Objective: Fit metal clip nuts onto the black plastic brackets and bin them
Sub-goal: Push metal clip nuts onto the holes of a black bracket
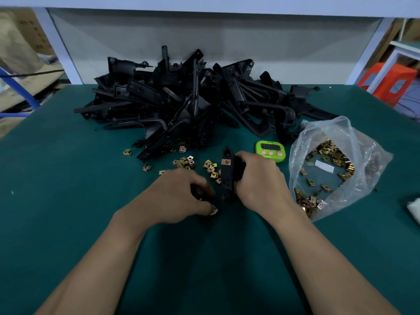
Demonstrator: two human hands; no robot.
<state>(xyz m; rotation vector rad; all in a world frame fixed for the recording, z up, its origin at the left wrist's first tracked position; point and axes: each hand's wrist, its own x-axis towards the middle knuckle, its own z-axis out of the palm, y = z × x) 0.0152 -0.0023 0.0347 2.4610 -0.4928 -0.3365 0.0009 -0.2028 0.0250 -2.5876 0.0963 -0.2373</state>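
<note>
The right hand [256, 180] curls round a black plastic bracket [227, 176], holding it lengthwise over the green mat [68, 201] with its far end pointing at the heap of brackets [181, 103]. A fitted nut [226, 161] already sits near that far end. The left hand [179, 194] (blurred) has its fingers bent, and thumb and fingertips pinch a clip nut [213, 210] just beside the bracket's near end; whether the nut touches the bracket cannot be told. Loose clip nuts [188, 161] lie scattered on the mat between the hands and the heap. To the right a clear plastic bag [336, 130] lies open with many more nuts inside. A green digital timer [270, 151] stands between bag and heap, just beyond the right hand. A white object [413, 208] shows at the mat's right edge, too cropped to name.
</note>
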